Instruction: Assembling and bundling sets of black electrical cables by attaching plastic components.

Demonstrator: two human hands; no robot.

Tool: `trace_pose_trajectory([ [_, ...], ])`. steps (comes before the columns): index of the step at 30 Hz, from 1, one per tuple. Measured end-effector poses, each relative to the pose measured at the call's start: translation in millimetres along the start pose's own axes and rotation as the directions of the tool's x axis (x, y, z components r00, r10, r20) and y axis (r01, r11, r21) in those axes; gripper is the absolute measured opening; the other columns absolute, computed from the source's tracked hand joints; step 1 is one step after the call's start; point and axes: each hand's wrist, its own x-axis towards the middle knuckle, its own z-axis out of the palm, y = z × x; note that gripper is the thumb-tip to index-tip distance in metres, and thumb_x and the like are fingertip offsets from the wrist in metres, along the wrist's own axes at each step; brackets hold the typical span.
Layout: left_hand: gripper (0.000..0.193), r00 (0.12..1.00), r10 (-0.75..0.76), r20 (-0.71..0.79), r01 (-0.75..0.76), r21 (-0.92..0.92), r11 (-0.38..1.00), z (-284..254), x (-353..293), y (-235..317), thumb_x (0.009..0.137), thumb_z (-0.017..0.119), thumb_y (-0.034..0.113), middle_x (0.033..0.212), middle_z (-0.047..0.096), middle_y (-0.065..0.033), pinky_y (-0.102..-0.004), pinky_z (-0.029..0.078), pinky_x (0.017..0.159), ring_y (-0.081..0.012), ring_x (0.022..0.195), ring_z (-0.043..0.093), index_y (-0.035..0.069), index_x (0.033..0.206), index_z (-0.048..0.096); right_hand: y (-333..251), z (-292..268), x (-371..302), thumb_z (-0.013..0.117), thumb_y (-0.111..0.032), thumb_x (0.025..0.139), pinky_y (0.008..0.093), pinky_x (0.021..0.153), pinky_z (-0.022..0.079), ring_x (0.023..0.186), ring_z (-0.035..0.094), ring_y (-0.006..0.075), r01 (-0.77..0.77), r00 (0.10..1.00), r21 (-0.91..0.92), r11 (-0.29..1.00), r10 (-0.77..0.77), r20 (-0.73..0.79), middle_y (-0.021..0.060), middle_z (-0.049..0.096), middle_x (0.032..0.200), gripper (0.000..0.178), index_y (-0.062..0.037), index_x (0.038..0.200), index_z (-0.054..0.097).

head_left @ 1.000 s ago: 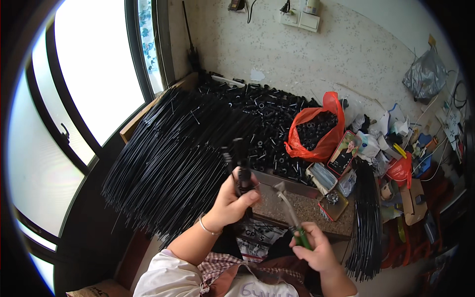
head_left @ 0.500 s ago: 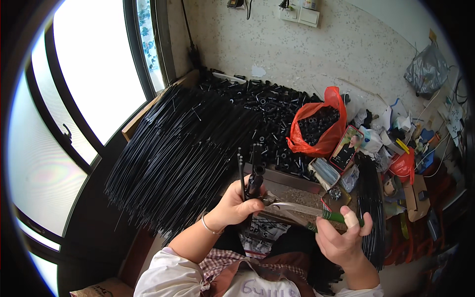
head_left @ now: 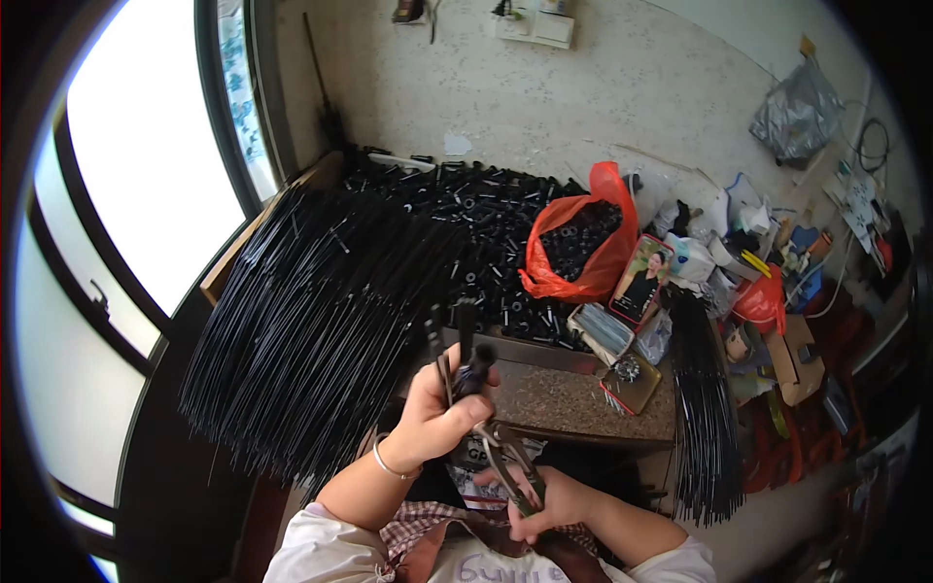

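Note:
My left hand (head_left: 432, 418) is closed around a black tubular plastic fitting (head_left: 474, 367), whose round open end points up. Thin black rods (head_left: 436, 340) stand up out of the same grip. My right hand (head_left: 571, 505) is wrapped round the handles of a pair of pliers (head_left: 515, 464), low in front of my apron. The pliers slant up toward the left hand, and their jaws are at the lower end of the fitting. Whether the jaws bite on anything is hidden by the left thumb.
A big bundle of thin black rods (head_left: 321, 330) covers the table's left side. Behind lie heaped black fittings (head_left: 457, 199) and a red bag (head_left: 593, 277) of small parts. A phone (head_left: 641, 280), a box of pins (head_left: 603, 328) and a second rod bundle (head_left: 702, 408) are at right.
My right hand has come down and left, its fingers closing from a loose hold on the pliers' handles. The pliers now point more steeply upward. The view has shifted to the right.

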Motion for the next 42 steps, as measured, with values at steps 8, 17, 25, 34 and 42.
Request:
trace_pose_trajectory([
  [8,0.028,0.975,0.054,-0.217,-0.068,-0.059,0.996,-13.6,-9.1,1.7,0.062,0.061,0.019,0.06,0.049,-0.0037,-0.0171,0.036,0.049,-0.007,0.053,0.045,-0.002,0.075,0.047,-29.7,0.0,-9.8,0.058,-0.013,0.066,0.0233,0.042,0.04,0.046,0.051,0.0192,0.176,0.848,-0.831,0.528,-0.51,-0.145,0.0149,0.052,0.061,0.024,0.0037,0.081,0.048],
  [17,0.044,0.998,-0.016,0.056,0.021,-0.092,0.996,-16.6,-4.1,-2.2,0.046,0.074,0.022,0.063,0.049,-0.0019,-0.0175,0.035,0.047,-0.0071,0.054,0.044,0.0,0.075,0.049,-7.2,2.7,9.1,0.061,-0.006,0.056,0.0201,0.049,0.037,0.055,0.05,0.0118,0.089,0.895,-0.599,0.796,-0.328,-0.303,0.0062,0.049,0.063,0.048,0.0002,0.097,0.036],
  [25,0.052,0.993,-0.052,0.107,0.046,0.056,0.997,-1.6,11.1,2.1,0.041,0.078,0.022,0.068,0.045,0.0033,-0.0176,0.034,0.057,-0.0057,0.062,0.041,0.004,0.079,0.049,2.3,-11.5,-25.7,0.057,-0.026,0.07,0.0254,0.044,0.042,0.046,0.051,0.0181,-0.085,0.995,0.37,0.925,0.06,0.08,0.0121,0.051,0.056,0.035,0.0066,0.079,0.046],
  [34,0.063,0.998,0.061,0.022,-0.064,0.279,0.958,-0.6,12.7,5.8,0.042,0.077,0.024,0.077,0.05,-0.0003,-0.0194,0.038,0.064,-0.0051,0.071,0.044,-0.001,0.09,0.047,-12.3,-6.2,-17.6,0.057,-0.004,0.061,0.0236,0.052,0.039,0.055,0.048,0.0115,0.007,0.837,-0.707,0.708,-0.391,-0.383,0.0051,0.049,0.058,0.038,-0.0003,0.094,0.038],
  [42,0.062,0.985,0.009,0.174,-0.037,0.157,0.987,2.5,17.2,-8.4,0.038,0.078,0.03,0.076,0.048,0.0014,-0.0196,0.036,0.064,-0.0053,0.07,0.042,0.002,0.085,0.047,18.2,-11.4,-16.6,0.06,-0.026,0.066,0.0241,0.038,0.04,0.04,0.048,0.0146,-0.106,0.973,0.494,0.863,-0.012,0.23,0.0099,0.05,0.051,0.035,0.0046,0.079,0.047],
])
